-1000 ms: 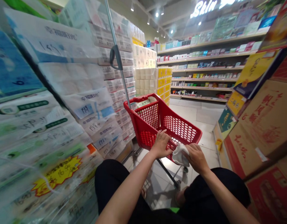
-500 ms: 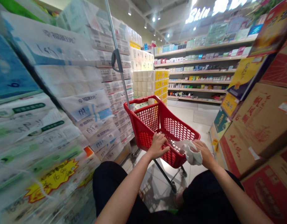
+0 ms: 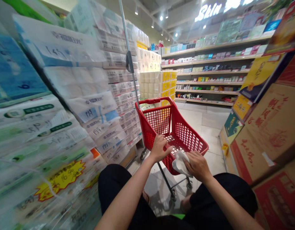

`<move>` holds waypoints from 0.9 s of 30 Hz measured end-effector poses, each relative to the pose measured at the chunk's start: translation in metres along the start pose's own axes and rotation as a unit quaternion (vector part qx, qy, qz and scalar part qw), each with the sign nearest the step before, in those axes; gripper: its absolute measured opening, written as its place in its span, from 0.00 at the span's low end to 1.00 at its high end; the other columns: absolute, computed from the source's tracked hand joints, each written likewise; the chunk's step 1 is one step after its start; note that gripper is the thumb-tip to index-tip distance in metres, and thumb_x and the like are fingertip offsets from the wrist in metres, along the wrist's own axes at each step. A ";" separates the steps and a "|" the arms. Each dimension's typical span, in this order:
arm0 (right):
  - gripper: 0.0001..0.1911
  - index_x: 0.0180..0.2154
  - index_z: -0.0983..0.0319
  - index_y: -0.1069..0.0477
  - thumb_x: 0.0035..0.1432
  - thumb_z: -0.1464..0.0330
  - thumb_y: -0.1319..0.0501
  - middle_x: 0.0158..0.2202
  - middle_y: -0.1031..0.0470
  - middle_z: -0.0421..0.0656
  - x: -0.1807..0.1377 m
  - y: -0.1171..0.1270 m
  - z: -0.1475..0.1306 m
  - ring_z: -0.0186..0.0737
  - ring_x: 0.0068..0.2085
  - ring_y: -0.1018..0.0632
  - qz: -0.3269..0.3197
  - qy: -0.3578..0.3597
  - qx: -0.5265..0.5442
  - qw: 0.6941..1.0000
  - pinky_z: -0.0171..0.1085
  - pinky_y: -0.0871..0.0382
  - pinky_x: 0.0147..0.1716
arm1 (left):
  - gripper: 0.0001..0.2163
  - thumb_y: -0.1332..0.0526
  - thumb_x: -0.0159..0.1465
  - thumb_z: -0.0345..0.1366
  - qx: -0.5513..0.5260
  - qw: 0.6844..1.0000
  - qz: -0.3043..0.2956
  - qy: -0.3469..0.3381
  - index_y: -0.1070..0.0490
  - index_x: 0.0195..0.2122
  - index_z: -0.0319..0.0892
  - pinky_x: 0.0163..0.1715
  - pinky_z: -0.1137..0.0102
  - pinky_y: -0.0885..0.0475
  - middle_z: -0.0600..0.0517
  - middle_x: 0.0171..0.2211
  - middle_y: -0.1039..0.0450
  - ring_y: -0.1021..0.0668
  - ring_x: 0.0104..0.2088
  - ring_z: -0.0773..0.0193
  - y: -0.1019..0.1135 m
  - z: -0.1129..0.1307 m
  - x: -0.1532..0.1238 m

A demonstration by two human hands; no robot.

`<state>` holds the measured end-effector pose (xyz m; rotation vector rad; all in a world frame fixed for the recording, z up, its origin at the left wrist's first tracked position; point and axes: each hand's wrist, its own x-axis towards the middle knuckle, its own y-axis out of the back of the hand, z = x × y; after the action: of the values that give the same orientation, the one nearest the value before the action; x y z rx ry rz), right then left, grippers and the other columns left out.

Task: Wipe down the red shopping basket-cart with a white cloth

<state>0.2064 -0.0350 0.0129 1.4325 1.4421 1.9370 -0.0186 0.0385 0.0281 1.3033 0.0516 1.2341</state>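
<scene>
A small red plastic shopping cart [image 3: 181, 134] stands on the tiled aisle floor in front of me. My left hand [image 3: 159, 147] grips the cart's near rim, fingers curled over the edge. My right hand [image 3: 196, 165] presses a crumpled white cloth [image 3: 180, 162] against the cart's near corner. A metal pole [image 3: 130, 57] with a grey handle rises from the cart's far left side. My knees in black trousers show below.
Tall stacks of wrapped tissue packs [image 3: 65, 105] crowd the left side. Brown and red cardboard boxes [image 3: 272, 127] line the right. Shelves of small products [image 3: 209, 70] run across the back, with yellow and white packs [image 3: 159, 83] stacked beyond the cart.
My right hand swung the white cloth out to the cart's right corner, then back down to the near edge. The cart shifted slightly right. My left hand kept its hold on the rim.
</scene>
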 end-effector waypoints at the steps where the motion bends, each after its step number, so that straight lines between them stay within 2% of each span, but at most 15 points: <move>1: 0.18 0.33 0.62 0.29 0.67 0.64 0.54 0.33 0.26 0.46 0.002 0.000 -0.003 0.42 0.37 0.29 -0.007 0.006 -0.001 1.000 0.41 0.42 0.43 | 0.08 0.42 0.62 0.40 0.003 1.000 -0.001 0.004 0.36 0.28 0.44 0.63 0.55 0.48 0.50 0.39 0.32 0.34 0.54 0.56 0.001 -0.002 0.001; 4: 0.19 0.34 0.62 0.29 0.68 0.63 0.54 0.33 0.25 0.46 0.004 -0.001 -0.002 0.41 0.37 0.28 -0.027 0.021 -0.002 0.999 0.40 0.41 0.43 | 0.06 0.42 0.60 0.36 0.007 1.000 -0.018 0.004 0.36 0.26 0.44 0.62 0.54 0.47 0.51 0.36 0.32 0.32 0.52 0.56 0.004 -0.010 0.006; 7: 0.19 0.34 0.62 0.29 0.68 0.62 0.54 0.34 0.25 0.46 0.001 -0.001 0.018 0.41 0.37 0.28 -0.030 0.016 -0.018 0.999 0.41 0.40 0.43 | 0.05 0.43 0.59 0.33 0.011 0.999 -0.031 -0.002 0.37 0.26 0.44 0.63 0.54 0.48 0.52 0.35 0.32 0.31 0.51 0.58 0.005 -0.017 0.012; 12: 0.16 0.39 0.62 0.28 0.67 0.64 0.53 0.40 0.24 0.47 -0.014 0.004 0.064 0.44 0.46 0.28 0.018 -0.027 -0.039 0.999 0.43 0.41 0.50 | 0.05 0.45 0.59 0.31 0.021 0.999 -0.030 0.001 0.37 0.27 0.44 0.62 0.57 0.45 0.52 0.37 0.32 0.32 0.52 0.59 -0.001 -0.022 0.019; 15: 0.15 0.39 0.62 0.29 0.67 0.64 0.52 0.39 0.24 0.46 -0.017 0.005 0.070 0.44 0.47 0.29 0.044 -0.047 -0.047 0.997 0.43 0.43 0.54 | 0.05 0.46 0.60 0.32 0.032 0.999 -0.016 0.017 0.38 0.27 0.44 0.62 0.57 0.45 0.51 0.37 0.32 0.33 0.54 0.59 -0.007 -0.020 0.022; 18: 0.14 0.36 0.63 0.29 0.67 0.66 0.52 0.35 0.25 0.46 -0.011 0.000 0.050 0.43 0.44 0.28 0.059 -0.074 -0.055 0.994 0.44 0.44 0.53 | 0.04 0.45 0.60 0.32 0.054 0.998 -0.001 0.028 0.38 0.28 0.44 0.65 0.57 0.51 0.52 0.38 0.32 0.34 0.56 0.59 -0.012 -0.017 0.022; 21: 0.13 0.35 0.62 0.30 0.66 0.67 0.51 0.34 0.25 0.45 0.004 -0.010 0.012 0.43 0.40 0.28 0.039 -0.062 -0.042 0.996 0.42 0.42 0.46 | 0.03 0.45 0.61 0.32 0.071 0.997 -0.002 0.026 0.37 0.30 0.44 0.66 0.56 0.54 0.51 0.40 0.32 0.34 0.56 0.59 -0.014 -0.015 0.022; 24: 0.11 0.36 0.62 0.30 0.65 0.66 0.49 0.34 0.25 0.45 0.020 -0.021 -0.026 0.42 0.38 0.29 0.020 -0.026 -0.026 0.999 0.40 0.42 0.41 | 0.03 0.45 0.60 0.30 0.068 0.997 -0.007 0.029 0.37 0.30 0.44 0.66 0.56 0.51 0.50 0.41 0.31 0.35 0.57 0.58 -0.013 -0.017 0.023; 27: 0.12 0.36 0.62 0.31 0.66 0.64 0.50 0.34 0.25 0.45 0.031 -0.025 -0.044 0.41 0.38 0.28 0.007 0.002 -0.013 1.000 0.39 0.42 0.40 | 0.04 0.46 0.59 0.28 0.040 0.999 -0.021 0.023 0.37 0.29 0.44 0.64 0.57 0.46 0.49 0.40 0.31 0.38 0.61 0.57 -0.008 -0.024 0.023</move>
<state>0.1484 -0.0243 0.0083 1.4314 1.4072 1.9620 -0.0191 0.0726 0.0269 1.3361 0.1614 1.2368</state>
